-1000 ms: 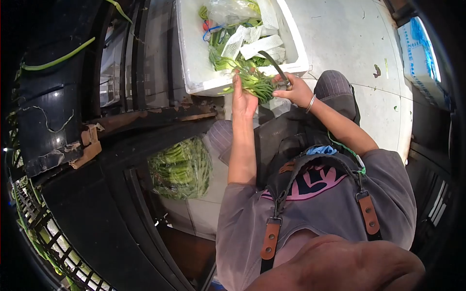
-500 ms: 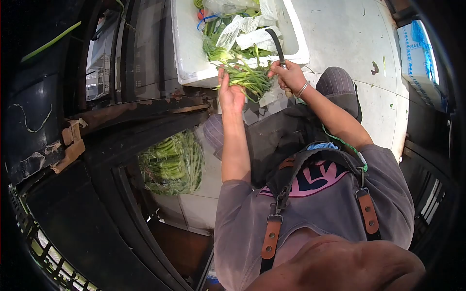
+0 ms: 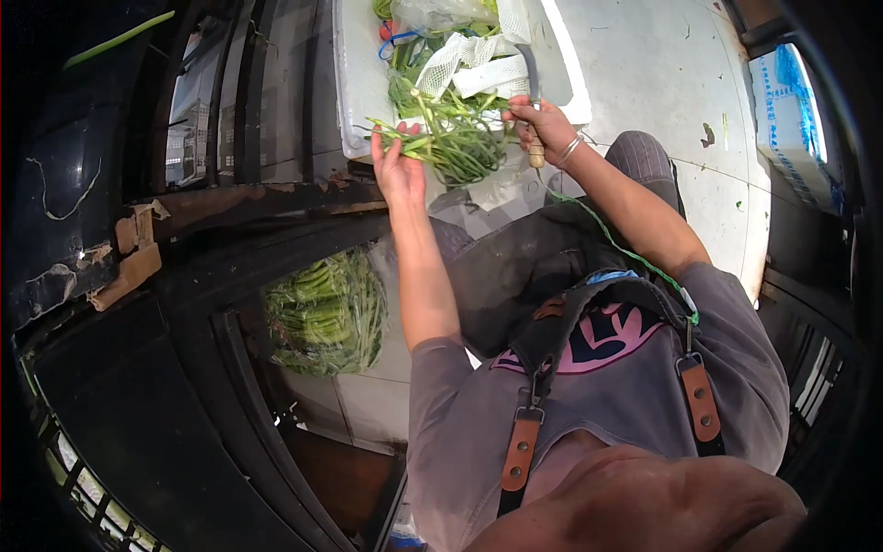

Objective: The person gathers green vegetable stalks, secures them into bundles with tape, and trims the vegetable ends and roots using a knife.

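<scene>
My left hand [image 3: 399,169] holds one end of a bunch of long thin green stalks [image 3: 464,147], palm up with the fingers curled at them. The bunch spans the gap between my hands, in front of the near wall of a white foam box [image 3: 356,138]. My right hand [image 3: 550,132] is closed around a sickle with a wooden handle [image 3: 536,155] and a dark curved blade [image 3: 531,69] pointing away from me. Its thumb and fingertips are at the right end of the stalks; whether they pinch them I cannot tell. A green cord [image 3: 598,213] runs from near the handle toward my apron.
Leafy greens, white mesh netting [image 3: 492,76] and clear plastic lie inside the foam box. A plastic-wrapped pack of green vegetables [image 3: 325,313] sits on the floor at left. Dark metal frames [image 3: 267,198] stand close on my left. A blue-and-white box [image 3: 791,120] is at far right.
My left hand has moved left, and the bunch is now stretched more sideways between my hands. The sickle in my right hand has turned more upright, showing its wooden handle.
</scene>
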Tool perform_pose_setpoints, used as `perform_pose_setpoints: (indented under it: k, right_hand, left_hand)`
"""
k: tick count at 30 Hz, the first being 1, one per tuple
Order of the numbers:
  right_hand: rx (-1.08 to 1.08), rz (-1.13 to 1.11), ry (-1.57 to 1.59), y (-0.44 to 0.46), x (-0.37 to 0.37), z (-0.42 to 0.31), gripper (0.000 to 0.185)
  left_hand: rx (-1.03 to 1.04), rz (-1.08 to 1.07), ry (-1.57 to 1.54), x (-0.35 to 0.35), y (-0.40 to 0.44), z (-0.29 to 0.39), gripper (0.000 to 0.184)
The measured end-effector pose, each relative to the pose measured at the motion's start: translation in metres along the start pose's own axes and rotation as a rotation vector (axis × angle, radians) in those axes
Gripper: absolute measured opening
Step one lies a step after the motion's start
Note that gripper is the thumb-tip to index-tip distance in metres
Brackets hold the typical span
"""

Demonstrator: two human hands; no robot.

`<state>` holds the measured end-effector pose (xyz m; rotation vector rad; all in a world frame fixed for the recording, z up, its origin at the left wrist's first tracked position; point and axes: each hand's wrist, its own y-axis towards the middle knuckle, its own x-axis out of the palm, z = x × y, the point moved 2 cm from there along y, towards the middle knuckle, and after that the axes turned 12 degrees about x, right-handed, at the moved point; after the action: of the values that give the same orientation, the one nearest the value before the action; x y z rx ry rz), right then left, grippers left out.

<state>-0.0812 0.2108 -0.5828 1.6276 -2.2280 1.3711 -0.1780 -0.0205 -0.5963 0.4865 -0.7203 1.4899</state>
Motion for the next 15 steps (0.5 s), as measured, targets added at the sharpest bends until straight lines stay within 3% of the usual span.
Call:
perform_pose_setpoints:
  k: [4, 6, 8, 10, 12, 14, 15]
  right_hand:
    - [0.045, -0.029, -0.012, 0.018, 0.017, -0.003, 0.019]
    - [0.048, -0.01, -0.007, 0.023, 0.021, -0.001, 0.019]
    - [0.055, -0.01, 0.033, 0.024, 0.022, 0.004, 0.019]
    - [0.038, 0.018, 0.031, 0.026, 0.02, 0.009, 0.019]
    - [0.061, 0.012, 0.06, 0.025, 0.019, 0.01, 0.019]
    - [0.072, -0.013, 0.086, 0.025, 0.02, 0.008, 0.019]
    - [0.088, -0.053, 0.109, 0.025, 0.02, 0.007, 0.02]
  left_hand:
    - [0.091, -0.056, 0.263, -0.004, 0.029, 0.017, 0.055]
    - [0.746, -0.239, 1.376, -0.005, 0.041, 0.03, 0.056]
    - [0.636, -0.202, 1.367, 0.029, 0.017, 0.057, 0.057]
    - [1.12, 0.042, 1.796, 0.056, -0.014, 0.075, 0.052]
    - [1.265, -0.235, 1.538, 0.055, -0.039, 0.047, 0.046]
    - [0.946, -0.693, 1.206, 0.056, -0.061, -0.003, 0.038]
    - [0.844, -0.702, 1.145, 0.05, -0.066, -0.029, 0.034]
